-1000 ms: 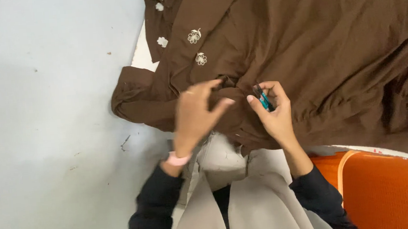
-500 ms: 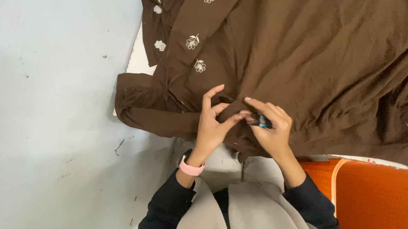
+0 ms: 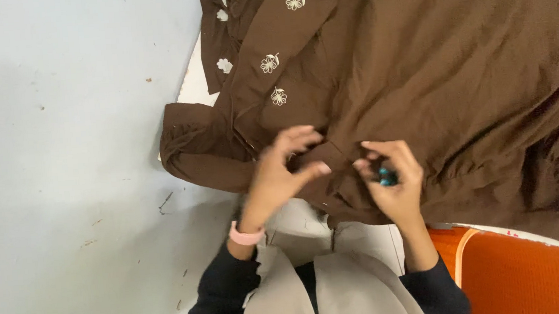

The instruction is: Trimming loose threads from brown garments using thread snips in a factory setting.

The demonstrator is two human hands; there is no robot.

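Left hand (image 3: 281,177): pinching brown garment (image 3: 420,79) fold | Right hand (image 3: 391,181): curled around small teal tool (image 3: 385,176), on cloth.

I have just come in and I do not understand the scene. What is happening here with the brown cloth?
A person works on a brown garment with white embroidered flowers, spread on a pale floor. The left hand pinches a fold of the fabric at its near edge. The right hand rests on the cloth beside it and holds a small teal tool; its kind is unclear. An orange seat is at the right.

Brown garment (image 3: 432,65) (white embroidered flowers (image 3: 270,63))
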